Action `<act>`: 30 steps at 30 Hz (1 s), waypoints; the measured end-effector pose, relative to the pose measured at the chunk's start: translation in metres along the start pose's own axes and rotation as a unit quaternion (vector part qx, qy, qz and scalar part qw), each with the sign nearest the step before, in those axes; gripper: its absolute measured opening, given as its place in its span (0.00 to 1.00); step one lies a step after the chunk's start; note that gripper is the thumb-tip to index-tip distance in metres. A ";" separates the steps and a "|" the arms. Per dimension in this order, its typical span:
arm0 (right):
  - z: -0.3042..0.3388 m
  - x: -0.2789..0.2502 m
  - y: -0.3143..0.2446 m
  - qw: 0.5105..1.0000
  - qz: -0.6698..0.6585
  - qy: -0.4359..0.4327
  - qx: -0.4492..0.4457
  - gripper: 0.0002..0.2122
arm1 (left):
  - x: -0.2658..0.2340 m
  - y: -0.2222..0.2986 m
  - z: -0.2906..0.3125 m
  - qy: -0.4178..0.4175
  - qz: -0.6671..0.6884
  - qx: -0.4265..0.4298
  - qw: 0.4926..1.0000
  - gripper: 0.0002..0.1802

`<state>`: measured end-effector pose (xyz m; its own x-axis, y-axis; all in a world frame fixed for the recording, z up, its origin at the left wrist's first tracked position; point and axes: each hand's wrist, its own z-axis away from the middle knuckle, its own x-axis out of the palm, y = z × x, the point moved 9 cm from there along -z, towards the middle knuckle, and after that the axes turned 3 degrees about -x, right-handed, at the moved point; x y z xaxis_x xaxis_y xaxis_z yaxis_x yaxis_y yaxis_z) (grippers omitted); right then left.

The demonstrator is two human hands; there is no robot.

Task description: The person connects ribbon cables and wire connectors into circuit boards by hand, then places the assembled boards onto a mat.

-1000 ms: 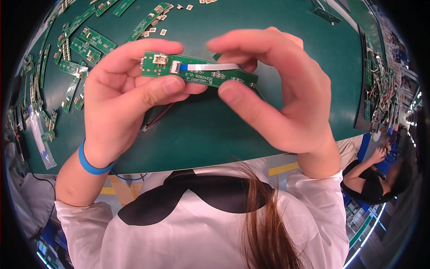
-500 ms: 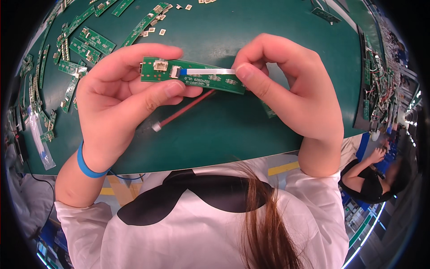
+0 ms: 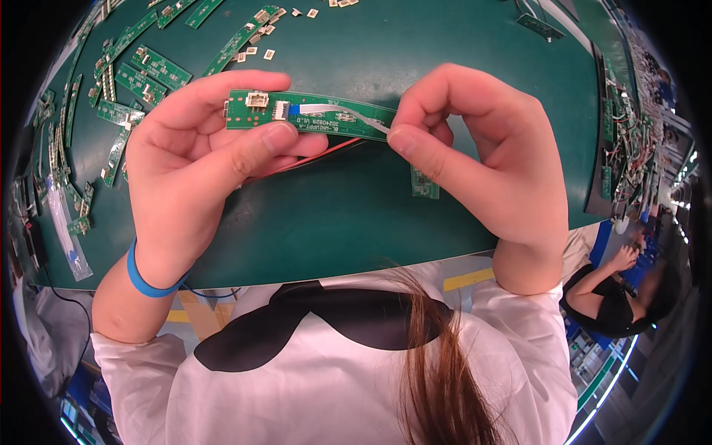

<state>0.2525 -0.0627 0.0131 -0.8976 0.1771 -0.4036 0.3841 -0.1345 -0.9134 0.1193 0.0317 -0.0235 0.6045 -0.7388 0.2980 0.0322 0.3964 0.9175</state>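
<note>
My left hand (image 3: 185, 159) grips a narrow green circuit board (image 3: 315, 123) near its left end, thumb in front and fingers behind. The board carries a cream socket (image 3: 257, 99) and a white ribbon connector (image 3: 282, 110). From that connector runs a white flat ribbon cable (image 3: 334, 109) with a blue end, bowed slightly off the board. My right hand (image 3: 482, 148) pinches the cable's other end between thumb and forefinger, at the board's right end. A red wire (image 3: 322, 154) passes below the board. Partly covered by my right hand is another green board piece (image 3: 425, 184).
Several green boards (image 3: 152, 70) lie on the green table (image 3: 356, 230) at the left, with small cream connectors (image 3: 252, 50) at the back. A dark board (image 3: 540, 27) lies far right. Wired boards (image 3: 619, 141) are heaped along the right edge. Another person (image 3: 615, 293) sits at right.
The circuit board has shifted slightly left and up. The ribbon cable, straight before, now bends down toward my right fingers. The red wire's white end has gone out of sight behind my left hand.
</note>
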 end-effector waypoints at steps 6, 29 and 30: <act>0.002 0.005 0.009 0.997 -0.055 -0.017 0.055 0.02 | 0.000 0.000 -0.001 -0.001 -0.002 0.002 1.000 0.19; 0.005 0.016 0.033 0.959 -0.184 -0.032 0.215 0.04 | 0.003 -0.007 0.003 0.017 -0.014 -0.007 1.000 0.17; 0.005 0.016 0.033 0.955 -0.189 -0.036 0.224 0.04 | 0.005 -0.007 0.004 0.016 -0.014 -0.007 1.000 0.17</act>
<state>0.2503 -0.0696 -0.0235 -0.9728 0.2300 -0.0289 -0.0880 -0.4814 -0.8721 0.1188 0.0233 -0.0275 0.6288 -0.7314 0.2640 0.0602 0.3843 0.9212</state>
